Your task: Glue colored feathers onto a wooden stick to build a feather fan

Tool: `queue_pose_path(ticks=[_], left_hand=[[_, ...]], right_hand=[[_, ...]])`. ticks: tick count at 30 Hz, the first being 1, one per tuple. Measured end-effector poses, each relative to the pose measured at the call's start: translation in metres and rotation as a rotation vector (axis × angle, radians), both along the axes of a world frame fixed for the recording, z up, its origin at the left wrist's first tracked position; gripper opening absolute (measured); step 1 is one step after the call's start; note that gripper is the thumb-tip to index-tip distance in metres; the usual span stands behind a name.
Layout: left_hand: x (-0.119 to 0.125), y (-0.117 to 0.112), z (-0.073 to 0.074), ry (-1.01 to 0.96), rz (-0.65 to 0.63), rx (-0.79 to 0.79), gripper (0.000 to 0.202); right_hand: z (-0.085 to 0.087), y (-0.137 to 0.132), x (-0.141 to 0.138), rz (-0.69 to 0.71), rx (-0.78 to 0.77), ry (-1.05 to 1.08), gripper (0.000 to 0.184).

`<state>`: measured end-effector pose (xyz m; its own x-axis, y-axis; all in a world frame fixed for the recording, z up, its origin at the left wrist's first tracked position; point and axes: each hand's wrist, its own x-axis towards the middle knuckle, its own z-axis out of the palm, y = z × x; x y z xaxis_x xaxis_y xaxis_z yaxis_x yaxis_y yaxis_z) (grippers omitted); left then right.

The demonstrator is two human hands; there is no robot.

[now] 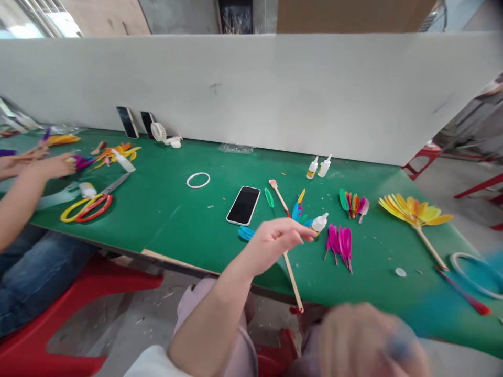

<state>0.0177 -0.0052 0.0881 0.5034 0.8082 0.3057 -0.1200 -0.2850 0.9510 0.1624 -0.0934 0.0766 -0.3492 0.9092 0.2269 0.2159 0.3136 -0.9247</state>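
My left hand (277,238) reaches across the table edge with its fingers stretched out. Its fingertips are at a small white glue bottle (319,223) and seem to touch it, without wrapping round it. A wooden stick (293,283) with a red end passes beneath this hand; blue feathers (246,233) and a green feather (269,197) lie around it. Low at the right, my right hand (369,340) is strongly smeared by motion. Its fingers look curled, with a blurred blue feather (451,303) by them, streaking right.
Magenta feathers (341,246), a mixed feather bunch (352,202), a yellow feather fan (416,212) and two glue bottles (318,167) are to the right. A phone (243,205), a white ring (198,180) and scissors (96,201) lie leftward. A co-worker's hands (47,162) handle feathers at far left.
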Motion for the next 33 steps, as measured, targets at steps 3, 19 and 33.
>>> queue_pose_path(ticks=[3, 19, 33], left_hand=[[0.005, -0.004, -0.005, 0.102, -0.121, -0.025, 0.032], [-0.013, -0.014, 0.002, -0.353, 0.752, 0.433, 0.02], [0.007, -0.022, -0.018, 0.03, 0.527, 1.105, 0.015]], right_hand=[[0.003, 0.017, 0.0, -0.268, -0.113, 0.02, 0.031], [-0.08, 0.113, 0.059, -0.827, 0.001, -0.717, 0.048], [0.057, 0.091, 0.05, -0.786, 0.321, 0.289, 0.022]])
